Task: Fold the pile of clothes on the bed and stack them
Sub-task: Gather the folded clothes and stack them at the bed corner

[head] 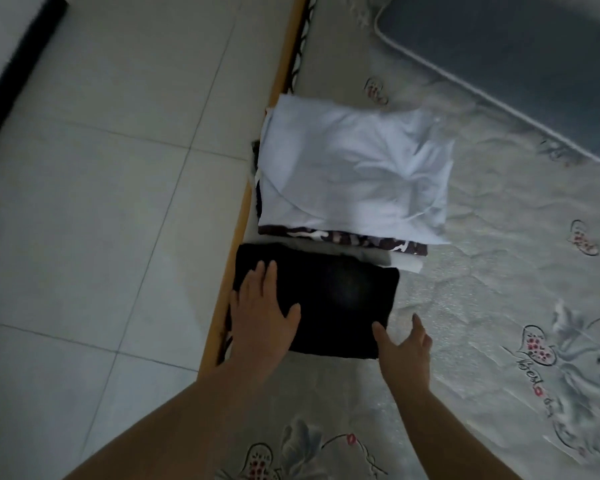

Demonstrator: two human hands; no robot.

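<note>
A folded black garment (336,296) lies near the bed's left edge. My left hand (262,313) rests flat on its left part with straight fingers. At the garment's lower right corner is my right hand (407,348), fingers spread and relaxed, its thumb touching the black cloth. Just beyond lies a stack of folded clothes: a white garment (354,171) on top, a camouflage-patterned piece (361,240) under it and a pale grey piece (388,259) sticking out below.
The bed sheet (492,306) is pale with a flower and heart print. A dark grey pillow (520,64) lies at the far right. The wooden bed rail (232,268) runs along the left, with a tiled floor (111,202) beyond it.
</note>
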